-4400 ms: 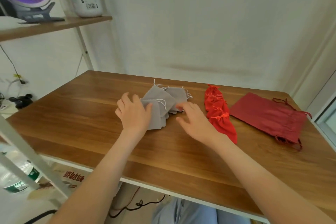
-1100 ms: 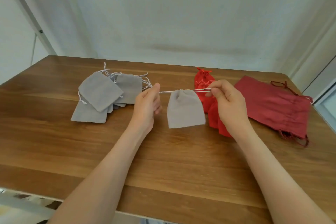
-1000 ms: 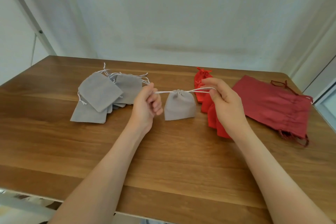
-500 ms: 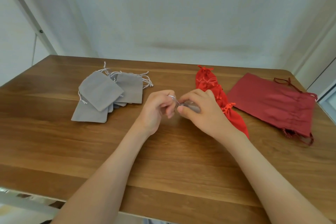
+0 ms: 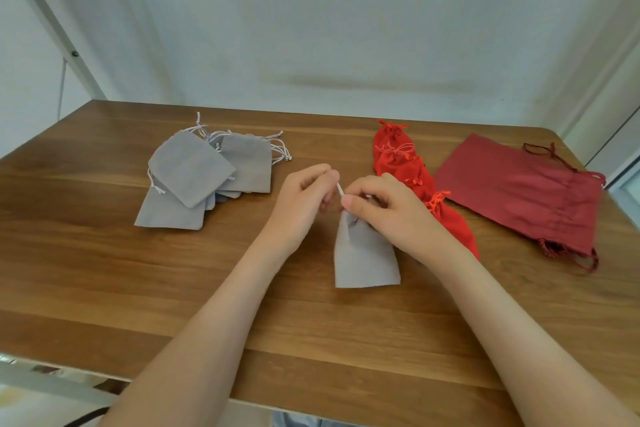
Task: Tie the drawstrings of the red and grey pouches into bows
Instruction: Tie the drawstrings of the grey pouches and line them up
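Note:
One small grey pouch [image 5: 365, 255] lies flat on the wooden table [image 5: 104, 281] in front of me, its cinched neck under my fingers. My left hand [image 5: 304, 199] and my right hand [image 5: 384, 210] meet above that neck, each pinching the white drawstring [image 5: 340, 190], a short piece of which shows between them. The knot itself is hidden by my fingers. A pile of several grey pouches [image 5: 204, 177] with loose white cords lies to the left. A row of bright red pouches [image 5: 408, 166] with orange-red cords runs behind my right hand.
A large dark red drawstring bag [image 5: 519, 194] lies flat at the right end of the table. A white wall stands just behind the table's far edge. A white shelf post [image 5: 52, 21] rises at the upper left.
I picked one grey pouch from the pile and pulled its strings apart, cinching the neck. My hands then came together, and the pouch now lies on the table nearer to me.

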`<state>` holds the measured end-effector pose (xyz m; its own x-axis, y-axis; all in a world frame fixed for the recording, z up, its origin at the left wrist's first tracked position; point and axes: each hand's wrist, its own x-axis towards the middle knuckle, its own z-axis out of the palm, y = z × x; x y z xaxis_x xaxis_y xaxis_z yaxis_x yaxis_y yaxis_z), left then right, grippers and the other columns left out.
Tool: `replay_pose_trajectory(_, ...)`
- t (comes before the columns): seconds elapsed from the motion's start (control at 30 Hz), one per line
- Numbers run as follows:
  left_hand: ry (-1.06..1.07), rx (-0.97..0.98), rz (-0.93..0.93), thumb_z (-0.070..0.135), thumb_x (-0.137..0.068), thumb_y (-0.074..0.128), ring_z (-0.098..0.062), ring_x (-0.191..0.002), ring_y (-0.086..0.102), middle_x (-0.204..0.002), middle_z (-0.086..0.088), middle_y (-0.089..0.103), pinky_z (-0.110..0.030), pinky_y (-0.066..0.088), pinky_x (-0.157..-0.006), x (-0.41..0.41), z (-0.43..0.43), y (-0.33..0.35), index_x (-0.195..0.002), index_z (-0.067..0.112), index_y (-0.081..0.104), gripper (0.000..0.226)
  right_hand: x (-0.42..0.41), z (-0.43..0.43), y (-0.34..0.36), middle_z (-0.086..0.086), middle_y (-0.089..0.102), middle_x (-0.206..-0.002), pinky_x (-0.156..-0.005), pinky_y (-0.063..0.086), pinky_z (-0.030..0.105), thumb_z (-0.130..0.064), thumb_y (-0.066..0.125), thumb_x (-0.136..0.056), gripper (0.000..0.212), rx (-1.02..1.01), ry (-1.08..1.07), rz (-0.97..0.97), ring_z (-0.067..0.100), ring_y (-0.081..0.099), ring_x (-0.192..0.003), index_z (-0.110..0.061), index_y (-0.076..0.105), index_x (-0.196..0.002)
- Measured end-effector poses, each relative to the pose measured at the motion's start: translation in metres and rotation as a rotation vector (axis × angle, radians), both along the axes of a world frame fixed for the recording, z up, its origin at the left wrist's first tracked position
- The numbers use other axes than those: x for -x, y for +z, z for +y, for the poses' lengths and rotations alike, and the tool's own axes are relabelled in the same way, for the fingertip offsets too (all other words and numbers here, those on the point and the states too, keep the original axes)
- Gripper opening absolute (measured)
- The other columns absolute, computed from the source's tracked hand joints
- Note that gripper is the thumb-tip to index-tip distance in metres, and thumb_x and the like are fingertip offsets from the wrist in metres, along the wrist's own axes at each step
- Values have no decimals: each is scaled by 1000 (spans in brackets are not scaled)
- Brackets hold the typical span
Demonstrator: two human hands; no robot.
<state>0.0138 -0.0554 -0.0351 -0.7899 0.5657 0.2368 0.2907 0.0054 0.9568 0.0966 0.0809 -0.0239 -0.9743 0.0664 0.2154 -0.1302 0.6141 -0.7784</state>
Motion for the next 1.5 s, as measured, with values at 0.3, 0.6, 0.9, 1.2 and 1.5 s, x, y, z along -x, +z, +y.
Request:
replay_pose_trajectory(0.3, 174, 126, 179, 23, -98, 49, -1, -69, 55, -70, 12, 58, -16, 43, -64, -12, 8, -5, -82, 19, 58, 18, 4, -4, -6, -4, 67, -75, -64, 43, 21, -14, 63, -88, 4, 167, -155, 49, 2, 56, -66, -15, 66, -86)
replay_pose_trajectory(0.6, 80, 132, -17, 36, -101, 37, -12, -84, 62, -90, -2, 68, -27, 44, -72, -17, 8, 2, -96, 17, 66, 35, 6, -3, -16, -6, 59, -75, -61, 44, 28, -22, 58, -92, 8, -88, -342, 222, 8, 54, -70, -19, 53, -86)
replay_pose_trajectory(0.9, 41, 478, 184, 21, -102, 36, -1, -70, 50, -76, 10, 56, -7, 36, -58, -15, 9, -1, -83, 22, 54, 26, 8, 1, -19, -7, 54, -87, -70, 38, 27, -10, 51, -93, 14, -342, -246, 268, 14, 46, -83, -13, 61, -104)
replay_pose_trajectory(1.2, -10, 231, -119, 40, -86, 41, -14, -73, 47, -73, 1, 50, -35, 38, -73, -17, 9, -1, -70, 18, 47, 28, 6, 8, -12, -15, 55, -75, -68, 34, 15, -15, 59, -91, 6, -272, -223, 226, 8, 45, -78, -17, 64, -89)
replay_pose_trajectory(1.5, 161, 163, -171, 29, -103, 33, -17, -89, 62, -91, -6, 64, -27, 50, -78, -19, 16, -5, -93, 7, 53, 31, 3, -7, -7, -28, 44, -79, -75, 32, 1, -4, 54, -90, 36, -274, -132, 213, 2, 40, -78, -18, 60, -123)
